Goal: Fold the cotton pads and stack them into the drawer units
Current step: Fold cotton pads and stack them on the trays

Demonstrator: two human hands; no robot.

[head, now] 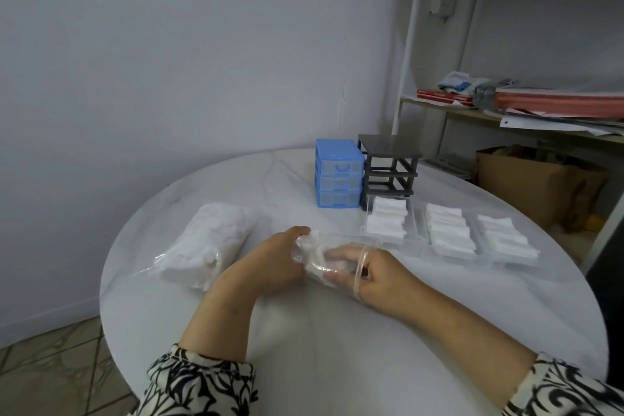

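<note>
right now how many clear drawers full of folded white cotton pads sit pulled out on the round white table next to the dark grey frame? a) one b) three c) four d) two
b) three clear plastic drawers of folded white cotton pads lie side by side on the round white table, in front of and right of the empty dark grey drawer frame.

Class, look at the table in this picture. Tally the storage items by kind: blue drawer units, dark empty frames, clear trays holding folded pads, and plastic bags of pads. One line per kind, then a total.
Blue drawer unit: 1
Dark empty frame: 1
Clear trays with folded pads: 3
Plastic bags of pads: 2
Total: 7
</note>
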